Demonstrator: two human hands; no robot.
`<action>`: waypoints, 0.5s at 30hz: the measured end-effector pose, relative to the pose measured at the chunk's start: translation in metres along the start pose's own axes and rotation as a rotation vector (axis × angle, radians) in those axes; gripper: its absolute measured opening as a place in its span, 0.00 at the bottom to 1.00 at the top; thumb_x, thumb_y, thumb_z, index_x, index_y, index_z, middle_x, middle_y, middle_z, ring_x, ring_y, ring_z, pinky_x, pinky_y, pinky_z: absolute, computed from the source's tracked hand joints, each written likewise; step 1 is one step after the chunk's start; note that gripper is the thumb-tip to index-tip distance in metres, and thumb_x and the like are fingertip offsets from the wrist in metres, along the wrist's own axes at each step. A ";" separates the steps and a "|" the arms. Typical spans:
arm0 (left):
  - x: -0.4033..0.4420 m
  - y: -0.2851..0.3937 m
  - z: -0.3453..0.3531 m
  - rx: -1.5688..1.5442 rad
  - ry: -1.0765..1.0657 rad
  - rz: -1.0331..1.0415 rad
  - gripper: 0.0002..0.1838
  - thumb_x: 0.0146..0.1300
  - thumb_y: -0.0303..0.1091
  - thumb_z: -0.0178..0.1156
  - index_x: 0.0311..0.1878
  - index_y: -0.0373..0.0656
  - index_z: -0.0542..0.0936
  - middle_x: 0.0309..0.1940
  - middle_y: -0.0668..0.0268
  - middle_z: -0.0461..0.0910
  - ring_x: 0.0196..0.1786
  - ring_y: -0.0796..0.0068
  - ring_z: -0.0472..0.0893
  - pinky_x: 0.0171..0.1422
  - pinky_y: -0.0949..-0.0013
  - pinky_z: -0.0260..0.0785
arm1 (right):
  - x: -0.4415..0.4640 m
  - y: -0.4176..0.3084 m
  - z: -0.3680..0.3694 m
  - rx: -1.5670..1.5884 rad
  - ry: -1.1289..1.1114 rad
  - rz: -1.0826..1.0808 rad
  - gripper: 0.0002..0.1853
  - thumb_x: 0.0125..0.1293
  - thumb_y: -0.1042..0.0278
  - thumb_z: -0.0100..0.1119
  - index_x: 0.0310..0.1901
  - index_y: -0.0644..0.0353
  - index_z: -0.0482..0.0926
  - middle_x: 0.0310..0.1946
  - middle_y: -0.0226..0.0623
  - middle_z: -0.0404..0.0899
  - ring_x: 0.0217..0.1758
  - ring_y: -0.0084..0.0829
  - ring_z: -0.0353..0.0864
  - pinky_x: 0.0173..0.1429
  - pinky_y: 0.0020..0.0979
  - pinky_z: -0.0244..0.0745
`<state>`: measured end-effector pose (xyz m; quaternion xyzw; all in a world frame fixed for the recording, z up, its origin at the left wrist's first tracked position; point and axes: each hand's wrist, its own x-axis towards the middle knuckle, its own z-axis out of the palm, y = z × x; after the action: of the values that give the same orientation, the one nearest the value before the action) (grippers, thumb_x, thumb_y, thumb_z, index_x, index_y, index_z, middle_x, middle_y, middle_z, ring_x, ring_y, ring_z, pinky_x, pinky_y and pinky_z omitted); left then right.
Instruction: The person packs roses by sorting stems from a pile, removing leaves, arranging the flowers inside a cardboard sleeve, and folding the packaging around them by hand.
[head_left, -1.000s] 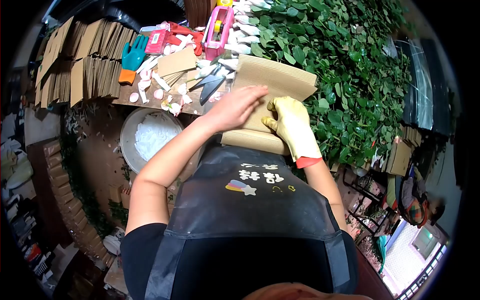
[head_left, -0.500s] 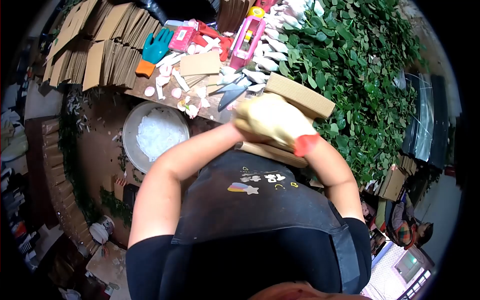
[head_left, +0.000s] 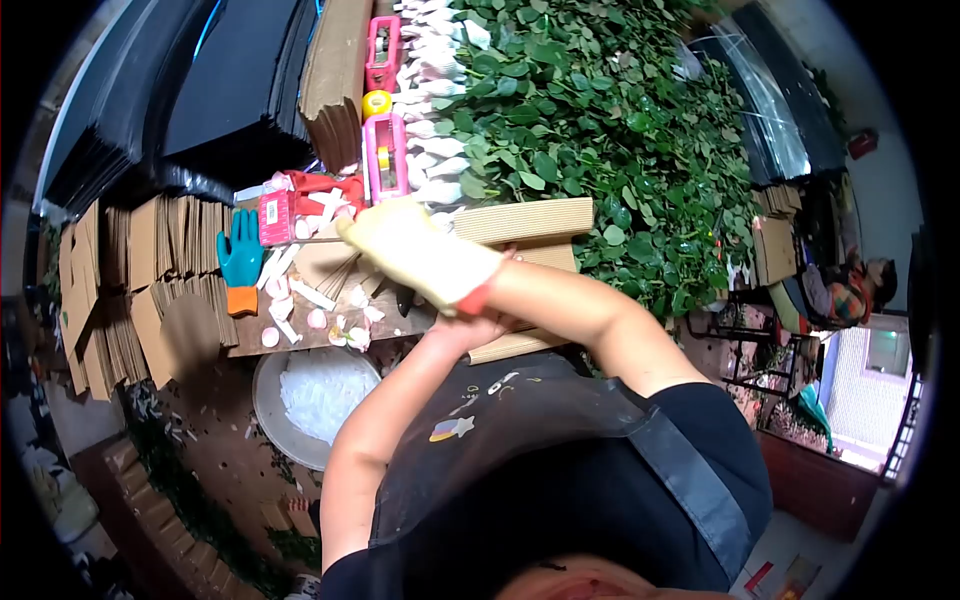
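Note:
My right hand (head_left: 412, 245), in a pale yellow glove with a red cuff, reaches across to the small flat cardboard pieces (head_left: 328, 266). Its fingers are bent together at them; what they grip is too blurred to name. Beneath my right forearm, my bare left hand (head_left: 472, 328) rests against the corrugated cardboard (head_left: 545, 258), its fingers mostly hidden. This cardboard has a folded upper edge (head_left: 535, 220) and a rolled lower edge (head_left: 515, 346) by the apron. A dark scissors part (head_left: 404, 300) shows under the glove.
A teal glove (head_left: 240, 255), a pink box (head_left: 276, 217) and a pink tape dispenser (head_left: 385, 155) lie on the table. Cardboard stacks (head_left: 165, 245) stand left, leafy stems (head_left: 600, 150) right. A tub of white scraps (head_left: 322, 395) sits below. Another person (head_left: 850, 295) is far right.
My right hand has moved from the corrugated cardboard leftward to the small cardboard pieces, crossing over my left hand. The cardboard's upper part is now folded over. The view has shifted.

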<state>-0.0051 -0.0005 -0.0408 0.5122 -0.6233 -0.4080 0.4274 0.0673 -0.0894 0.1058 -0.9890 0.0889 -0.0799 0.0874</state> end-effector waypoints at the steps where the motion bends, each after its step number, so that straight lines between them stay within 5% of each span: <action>1: 0.000 0.005 -0.002 0.009 -0.012 -0.023 0.42 0.76 0.57 0.58 0.83 0.43 0.59 0.83 0.52 0.59 0.84 0.50 0.59 0.88 0.49 0.49 | -0.021 0.009 -0.042 0.165 0.040 -0.017 0.10 0.66 0.67 0.62 0.46 0.61 0.85 0.36 0.46 0.89 0.37 0.47 0.91 0.39 0.45 0.84; 2: 0.001 0.011 -0.005 0.017 -0.024 -0.046 0.40 0.76 0.56 0.58 0.82 0.44 0.60 0.83 0.51 0.59 0.83 0.50 0.60 0.88 0.49 0.50 | -0.047 0.018 -0.064 0.265 0.124 -0.028 0.14 0.73 0.61 0.58 0.54 0.58 0.84 0.36 0.44 0.87 0.41 0.47 0.89 0.47 0.47 0.83; 3: 0.009 0.054 -0.027 0.629 -0.032 -0.032 0.40 0.76 0.57 0.58 0.82 0.45 0.60 0.82 0.51 0.60 0.83 0.51 0.61 0.88 0.49 0.50 | -0.080 0.016 -0.079 0.372 0.236 0.027 0.16 0.74 0.57 0.63 0.55 0.58 0.84 0.43 0.46 0.87 0.46 0.46 0.88 0.52 0.45 0.82; 4: 0.006 0.041 -0.021 0.726 0.034 0.075 0.41 0.76 0.57 0.59 0.82 0.46 0.59 0.81 0.51 0.62 0.82 0.52 0.62 0.87 0.49 0.51 | -0.107 0.019 -0.100 0.507 0.099 0.126 0.19 0.75 0.50 0.63 0.51 0.60 0.84 0.48 0.47 0.86 0.45 0.46 0.87 0.52 0.41 0.83; 5: 0.005 0.042 -0.023 0.668 0.039 0.084 0.40 0.75 0.56 0.60 0.82 0.46 0.60 0.79 0.52 0.64 0.81 0.53 0.63 0.87 0.49 0.52 | -0.120 0.023 -0.127 0.538 -0.335 0.387 0.24 0.74 0.43 0.63 0.49 0.61 0.83 0.45 0.46 0.87 0.46 0.44 0.88 0.53 0.40 0.83; 7: 0.006 0.044 -0.027 0.549 0.054 0.087 0.39 0.73 0.54 0.61 0.81 0.48 0.63 0.75 0.54 0.69 0.80 0.54 0.65 0.85 0.51 0.55 | -0.167 0.043 -0.106 0.549 -0.487 0.507 0.20 0.74 0.49 0.66 0.47 0.63 0.83 0.36 0.40 0.87 0.36 0.29 0.88 0.44 0.32 0.82; 8: 0.007 0.048 -0.030 0.570 0.014 0.077 0.37 0.72 0.54 0.62 0.78 0.48 0.67 0.73 0.57 0.72 0.79 0.53 0.67 0.83 0.50 0.58 | -0.190 0.047 -0.081 0.995 -0.485 0.912 0.16 0.75 0.56 0.68 0.47 0.63 0.84 0.37 0.36 0.88 0.32 0.23 0.85 0.39 0.27 0.80; 9: 0.008 0.051 -0.033 0.591 -0.026 0.067 0.35 0.70 0.54 0.63 0.76 0.49 0.71 0.72 0.59 0.75 0.77 0.53 0.68 0.81 0.49 0.61 | -0.204 0.051 -0.069 1.186 -0.432 1.003 0.17 0.77 0.55 0.67 0.49 0.65 0.84 0.35 0.31 0.87 0.32 0.19 0.85 0.39 0.26 0.80; 11: 0.006 0.060 -0.042 0.860 -0.038 0.172 0.33 0.67 0.53 0.64 0.72 0.49 0.77 0.69 0.61 0.79 0.75 0.51 0.70 0.77 0.48 0.65 | -0.211 0.064 -0.065 1.141 -0.542 0.998 0.15 0.78 0.58 0.66 0.50 0.64 0.84 0.35 0.31 0.88 0.31 0.17 0.84 0.37 0.22 0.78; 13: 0.002 0.049 -0.042 0.748 -0.061 0.111 0.33 0.64 0.51 0.65 0.69 0.44 0.79 0.69 0.54 0.77 0.75 0.50 0.70 0.77 0.44 0.63 | -0.230 0.089 -0.031 1.276 -0.597 0.879 0.15 0.78 0.57 0.66 0.50 0.63 0.85 0.34 0.32 0.88 0.29 0.17 0.84 0.34 0.21 0.77; 15: -0.009 0.040 -0.056 0.701 -0.061 0.104 0.34 0.65 0.51 0.64 0.70 0.41 0.77 0.71 0.50 0.75 0.74 0.48 0.72 0.80 0.43 0.59 | -0.215 0.083 -0.042 1.046 -0.652 0.843 0.18 0.78 0.53 0.64 0.44 0.64 0.84 0.29 0.33 0.88 0.26 0.21 0.84 0.30 0.24 0.79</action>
<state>0.0374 0.0101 0.0126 0.5829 -0.7631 -0.1622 0.2271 -0.1624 -0.1358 0.1007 -0.6738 0.3804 0.2258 0.5918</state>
